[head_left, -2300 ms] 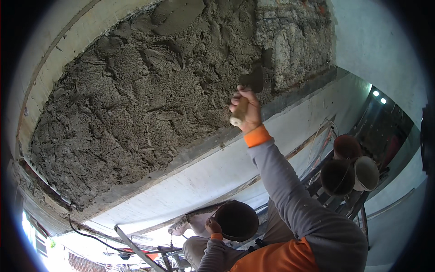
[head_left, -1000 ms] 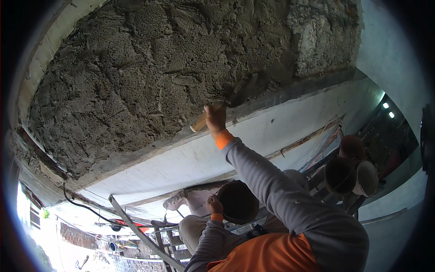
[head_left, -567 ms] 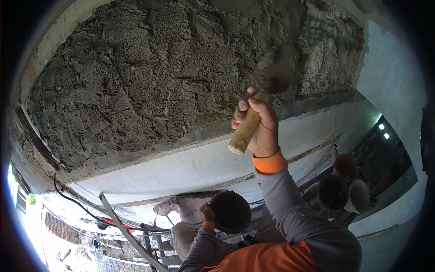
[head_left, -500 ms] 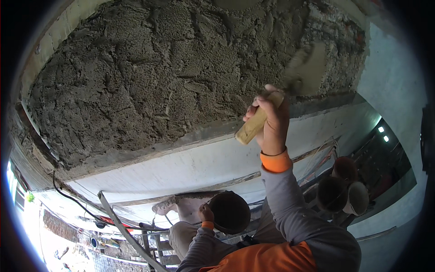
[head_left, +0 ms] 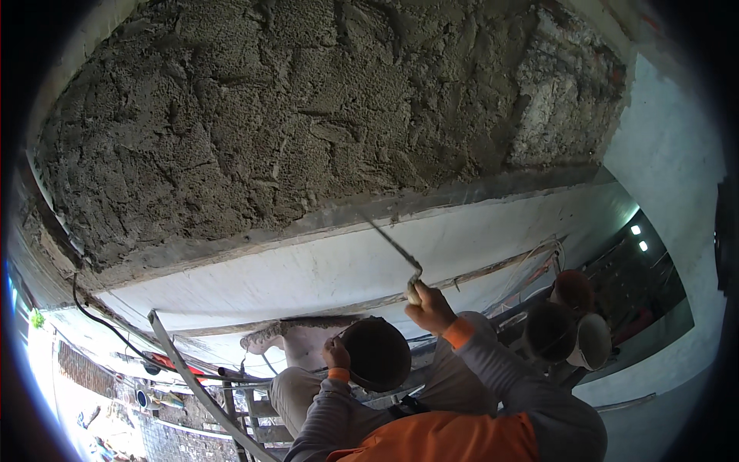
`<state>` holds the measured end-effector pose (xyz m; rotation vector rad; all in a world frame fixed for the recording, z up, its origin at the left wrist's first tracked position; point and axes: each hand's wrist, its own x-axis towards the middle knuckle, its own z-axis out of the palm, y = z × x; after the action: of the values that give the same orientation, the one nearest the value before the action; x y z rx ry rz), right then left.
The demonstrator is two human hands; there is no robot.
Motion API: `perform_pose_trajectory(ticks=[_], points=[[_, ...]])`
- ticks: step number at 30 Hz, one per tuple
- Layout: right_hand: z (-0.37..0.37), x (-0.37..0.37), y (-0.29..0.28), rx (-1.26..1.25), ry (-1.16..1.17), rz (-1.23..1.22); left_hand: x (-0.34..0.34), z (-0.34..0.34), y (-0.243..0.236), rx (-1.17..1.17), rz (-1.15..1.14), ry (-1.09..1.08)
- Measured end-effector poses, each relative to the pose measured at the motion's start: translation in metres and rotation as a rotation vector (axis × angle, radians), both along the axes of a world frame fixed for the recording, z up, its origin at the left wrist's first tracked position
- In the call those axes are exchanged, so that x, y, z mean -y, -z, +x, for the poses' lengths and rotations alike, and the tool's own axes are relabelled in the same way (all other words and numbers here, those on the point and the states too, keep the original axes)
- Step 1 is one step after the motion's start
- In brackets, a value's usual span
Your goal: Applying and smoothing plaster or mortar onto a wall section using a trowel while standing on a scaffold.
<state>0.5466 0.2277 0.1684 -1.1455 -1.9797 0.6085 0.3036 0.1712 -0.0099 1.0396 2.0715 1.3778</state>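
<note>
My right hand (head_left: pixel 432 309) is closed round the handle of a trowel (head_left: pixel 394 245), whose blade shows nearly edge-on in front of the white wall face. Down at my lap, my left hand (head_left: pixel 336 353) grips the rim of a dark bucket (head_left: pixel 376 356); the bucket's inside is too dark to make out. Above both hands spreads a wall patch of rough wet mortar (head_left: pixel 308 131), ridged with trowel marks. At its right end a strip of bare, pitted masonry (head_left: pixel 568 96) shows.
Several buckets (head_left: pixel 591 341) stand together at the right. A pale trough-like piece with mortar on its rim (head_left: pixel 302 343) lies left of my bucket. A metal bar (head_left: pixel 192 377) slants at the lower left, beside a dark cable (head_left: pixel 100 319). A pale wall (head_left: pixel 670 169) rises at right.
My right hand has come down from the mortared wall with the trowel, towards the bucket. My left hand stays on the bucket's rim. The view has shifted slightly.
</note>
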Motion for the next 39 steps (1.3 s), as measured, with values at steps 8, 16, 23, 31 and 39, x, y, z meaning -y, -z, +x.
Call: perform_pose_trajectory(ticks=[8, 16, 23, 31, 39], points=[[0.031, 0.028, 0.060, 1.089, -0.325, -0.458, -0.009, 0.000, -0.007, 0.025, -0.036, 0.034], [-0.042, 0.077, 0.173, 0.919, -0.372, -0.131, -0.014, 0.005, -0.002, -0.074, -0.057, 0.076], [-0.008, 0.039, 0.151, 1.081, -0.595, -0.116, -0.019, 0.018, -0.005, -0.060, -0.061, 0.138], [-0.001, 0.063, 0.156, 0.833, -0.357, -0.320, -0.011, 0.034, -0.017, -0.111, -0.086, 0.214], [-0.006, 0.040, 0.197, 1.058, -0.399, -0.499, -0.014, 0.037, -0.016, -0.060, -0.084, 0.165]])
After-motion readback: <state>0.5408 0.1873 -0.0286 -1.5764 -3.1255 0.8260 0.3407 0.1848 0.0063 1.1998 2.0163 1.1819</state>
